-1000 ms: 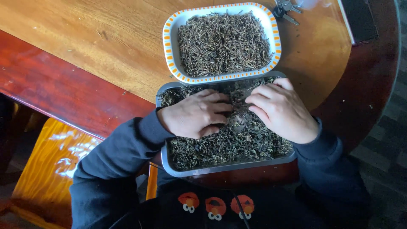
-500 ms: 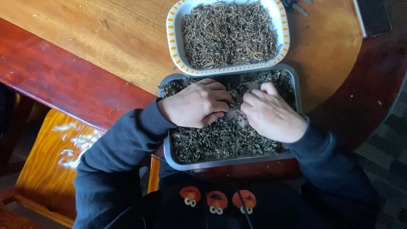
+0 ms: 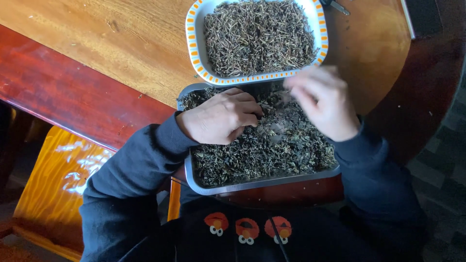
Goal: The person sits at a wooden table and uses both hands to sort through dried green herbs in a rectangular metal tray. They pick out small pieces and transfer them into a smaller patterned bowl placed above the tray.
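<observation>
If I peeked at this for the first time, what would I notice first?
You would first see two trays heaped with dark dried leaves and stems: a metal tray at the table's near edge, and a white dish with an orange-dashed rim just beyond it. Next come the hands: the left hand rests curled on the leaves, and the right hand is blurred above them.

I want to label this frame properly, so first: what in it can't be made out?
- Right hand, head view: motion-blurred, so whether its fingers pinch anything cannot be told.
- Left hand: curled fist hides its fingertips and anything under them in the metal tray.
- White dish with orange rim: far side cut off by the top edge.
- Metal tool and dark flat object: mostly cut off at the top edge, kind unclear.
</observation>
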